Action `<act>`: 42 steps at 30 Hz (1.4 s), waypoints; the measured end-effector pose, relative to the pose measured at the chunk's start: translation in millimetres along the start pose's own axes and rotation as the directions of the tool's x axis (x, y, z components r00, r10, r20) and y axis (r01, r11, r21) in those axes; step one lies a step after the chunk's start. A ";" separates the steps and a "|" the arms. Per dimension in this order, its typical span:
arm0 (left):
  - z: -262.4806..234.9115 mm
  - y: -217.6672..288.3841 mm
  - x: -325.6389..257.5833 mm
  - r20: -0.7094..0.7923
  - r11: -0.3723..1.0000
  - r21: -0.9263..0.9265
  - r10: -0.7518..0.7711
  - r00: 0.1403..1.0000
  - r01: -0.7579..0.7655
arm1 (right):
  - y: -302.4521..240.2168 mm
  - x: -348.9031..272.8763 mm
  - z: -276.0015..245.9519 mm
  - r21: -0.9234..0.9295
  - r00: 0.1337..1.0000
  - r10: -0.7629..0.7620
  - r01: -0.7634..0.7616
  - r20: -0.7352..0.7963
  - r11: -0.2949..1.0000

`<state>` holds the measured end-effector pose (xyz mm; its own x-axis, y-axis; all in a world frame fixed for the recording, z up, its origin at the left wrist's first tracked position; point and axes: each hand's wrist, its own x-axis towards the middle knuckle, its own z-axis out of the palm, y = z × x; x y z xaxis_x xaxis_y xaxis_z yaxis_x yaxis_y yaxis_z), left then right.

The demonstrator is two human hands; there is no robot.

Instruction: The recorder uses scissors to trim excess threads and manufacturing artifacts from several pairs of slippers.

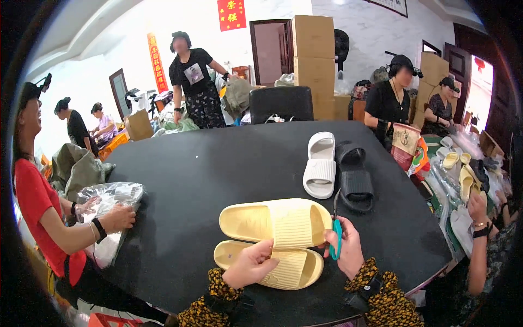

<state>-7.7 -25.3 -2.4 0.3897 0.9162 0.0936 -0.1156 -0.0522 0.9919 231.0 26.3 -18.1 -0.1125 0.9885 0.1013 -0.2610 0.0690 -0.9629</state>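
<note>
In the head view, a pair of pale yellow foam slide sandals lies side by side on the dark round bench [218, 163], close to its near edge, toes pointing right. The left hand [249, 265] rests on the nearer yellow slide [291, 270], its thumb and fingers pinched in a closed grip at the inner edge of the ribbed strap, where the two sandals meet. The farther yellow slide [275, 222] lies just beyond it, touching it along one side. The right hand [348, 252] is curled shut in a grip around the teal handles of a small pair of scissors [337, 235], whose dark blades point up past the toe of the farther sandal. Both forearms wear dark sleeves with a yellow pattern. Farther back on the bench, a white ribbed slide sandal [320, 163] and a black ribbed slide sandal [353, 175] lie side by side, well apart from the yellow pair. At the left edge, a person in a red shirt [34, 207] presses a hand onto a clear plastic bag [111, 204]. More yellow sandals [466, 177] lie at the right.
</note>
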 end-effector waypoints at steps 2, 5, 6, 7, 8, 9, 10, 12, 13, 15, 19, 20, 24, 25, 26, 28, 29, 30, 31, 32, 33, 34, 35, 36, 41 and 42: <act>-3.5 -1.1 1.1 0.016 1.000 0.019 -0.016 1.000 0.015 | 0.6 1.5 -1.8 -0.001 1.000 0.011 -0.011 0.005 1.000; -2.6 5.0 1.3 0.024 0.998 0.063 -0.032 0.999 0.031 | 1.6 2.8 -2.1 -0.004 1.000 0.024 -0.024 0.007 1.000; -1.3 6.8 1.2 0.018 0.996 0.088 -0.035 0.999 0.033 | 1.6 2.9 -2.5 -0.007 1.000 0.026 -0.026 0.001 1.000; -2.2 4.1 2.2 0.017 0.996 0.087 -0.034 0.999 0.033 | 1.2 3.3 -2.8 -0.008 1.000 0.027 -0.027 0.002 1.000; -4.9 -0.6 3.0 0.022 0.995 0.092 -0.028 0.999 0.026 | 0.7 3.2 -2.2 0.000 1.000 0.030 -0.030 0.003 1.000; -7.0 -4.5 3.4 0.027 0.995 0.097 -0.022 0.999 0.020 | 0.5 3.0 -1.8 0.007 0.999 0.032 -0.033 0.003 0.999; -8.1 -6.6 3.2 0.025 0.995 0.097 -0.022 0.999 0.020 | 1.3 3.2 -2.1 0.008 0.999 0.033 -0.033 0.006 0.999; -9.0 -8.0 4.4 0.029 0.992 0.119 -0.031 0.999 0.027 | 3.1 4.7 -4.0 0.006 0.999 0.030 -0.030 0.013 1.000; -8.4 -7.3 4.7 0.029 0.992 0.121 -0.029 0.999 0.025 | 3.5 4.4 -4.4 0.006 1.000 0.027 -0.027 0.014 1.000; -7.3 -4.8 6.0 0.052 0.995 0.096 -0.032 0.998 0.027 | 3.6 3.6 -4.5 0.011 1.000 0.024 -0.024 0.014 1.000; -3.9 0.0 5.3 0.053 0.996 0.077 -0.055 0.997 0.051 | 0.6 0.8 -1.6 -0.044 1.000 0.016 -0.017 -0.018 0.999; -1.3 4.7 5.0 0.039 0.989 0.132 -0.071 0.997 0.065 | 1.9 0.7 -1.2 -0.067 0.999 -0.015 0.013 -0.028 0.998; -0.4 -3.3 7.9 0.011 0.998 0.062 -0.012 1.000 0.011 | 1.3 1.3 -0.5 -0.085 0.998 -0.035 0.031 -0.052 0.996; -2.6 -8.5 6.9 0.010 0.998 0.065 -0.005 1.000 0.004 | -2.1 -0.1 1.2 -0.084 0.998 -0.023 0.018 -0.064 0.996; -6.4 -12.8 6.8 -0.020 0.975 0.218 -0.046 0.999 0.049 | -1.6 1.7 0.9 -0.084 0.998 -0.030 0.024 -0.062 0.996; -10.5 -14.1 6.9 -0.058 0.926 0.367 -0.074 0.996 0.091 | 2.6 5.1 -2.5 -0.073 0.996 -0.008 0.002 -0.085 0.997; -9.9 -10.7 6.9 -0.078 0.894 0.429 -0.104 0.991 0.128 | 2.5 5.2 -3.4 -0.072 0.996 -0.015 0.009 -0.084 0.997; -9.4 -8.0 7.1 -0.101 0.858 0.487 -0.131 0.986 0.164 | 2.2 5.2 -4.0 -0.073 0.996 -0.019 0.013 -0.089 0.997; -7.7 -8.6 6.6 -0.150 0.837 0.525 -0.088 0.985 0.155 | 2.0 4.9 -4.7 -0.074 0.995 -0.024 0.017 -0.093 0.997; -8.0 -5.0 7.2 -0.152 0.836 0.528 -0.081 0.985 0.150 | 1.7 5.3 -5.3 -0.073 0.996 -0.030 0.024 -0.089 0.997; -8.3 -0.7 7.4 -0.205 0.820 0.524 -0.143 0.968 0.232 | 1.6 5.5 -6.1 -0.064 0.994 -0.030 0.023 -0.109 0.998; -8.1 3.4 7.2 -0.257 0.799 0.514 -0.205 0.944 0.313 | 2.0 5.3 -7.4 -0.054 0.991 -0.029 0.022 -0.130 0.998; -6.2 6.8 5.4 -0.263 0.817 0.459 -0.250 0.932 0.348 | 6.1 7.4 -10.4 -0.045 0.988 -0.038 0.032 -0.151 0.998; -7.7 6.3 5.0 -0.266 0.818 0.460 -0.244 0.932 0.345 | 5.9 8.1 -12.4 -0.046 0.988 -0.043 0.036 -0.146 0.998; -11.7 -11.5 4.8 0.061 0.827 0.554 -0.150 0.987 0.092 | -1.8 8.0 -14.4 0.001 0.971 -0.057 0.059 -0.232 0.998; -9.5 -10.6 5.8 0.091 0.858 0.513 -0.105 0.990 0.044 | -2.3 8.1 -16.5 -0.002 0.965 -0.076 0.078 -0.249 0.997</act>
<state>-12.9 -15.7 -13.2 0.4814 0.8765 -0.0039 0.3864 -0.2082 0.8985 246.5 36.4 -19.2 0.1504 0.9827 0.1082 -0.2669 0.1458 -0.9526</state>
